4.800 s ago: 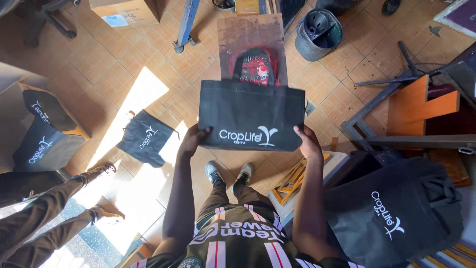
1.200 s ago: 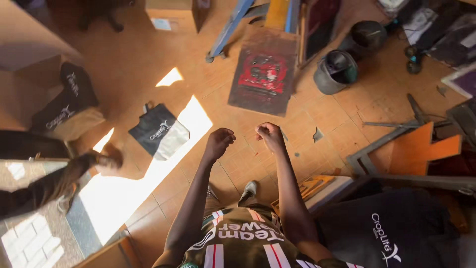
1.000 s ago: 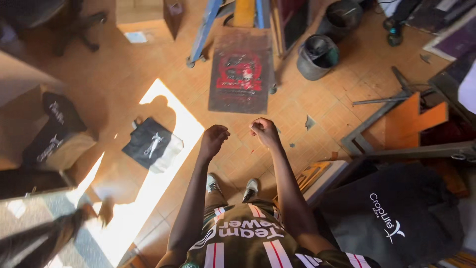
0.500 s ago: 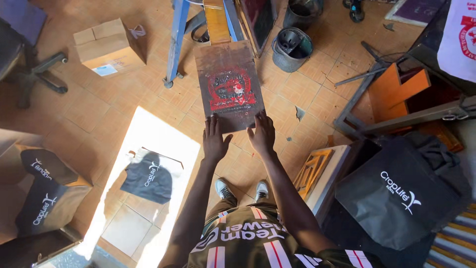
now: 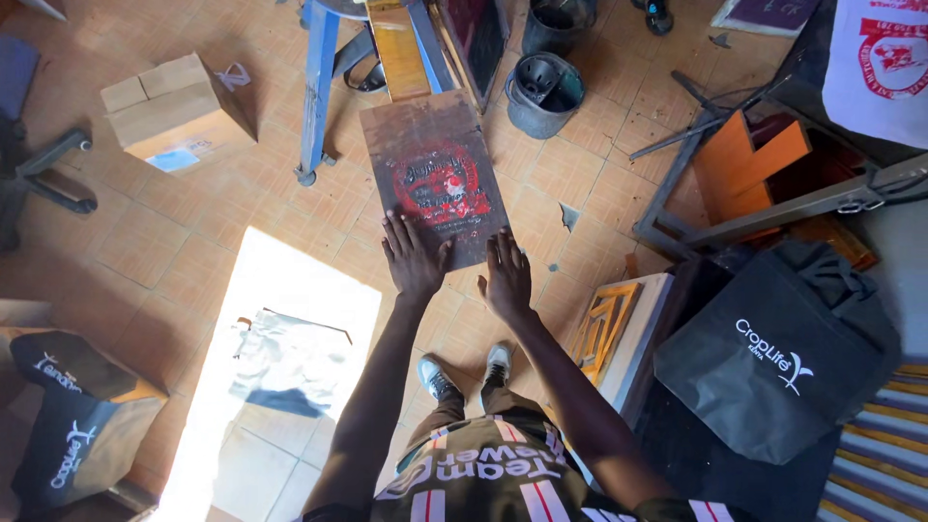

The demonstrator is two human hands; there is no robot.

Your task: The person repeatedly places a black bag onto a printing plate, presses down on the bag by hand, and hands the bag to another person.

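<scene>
The person stood over the tiled floor (image 5: 164, 242). Both hands, the left hand (image 5: 414, 259) and the right hand (image 5: 506, 278), were open with fingers spread, holding nothing, just at the near edge of the ink-stained board (image 5: 435, 179). Farther off stood a bucket (image 5: 544, 92). Next, it seemed, the hands must grip the board's edge.

light: floor (image 5: 145, 232) is being lit warmly | glare: near-left sunlit patch (image 5: 290, 387) is being overexposed | blur: slight | edges: being bent by wide lens

brown board (image 5: 435, 174) with red print, black bag (image 5: 773, 367), grey bucket (image 5: 544, 92)
</scene>
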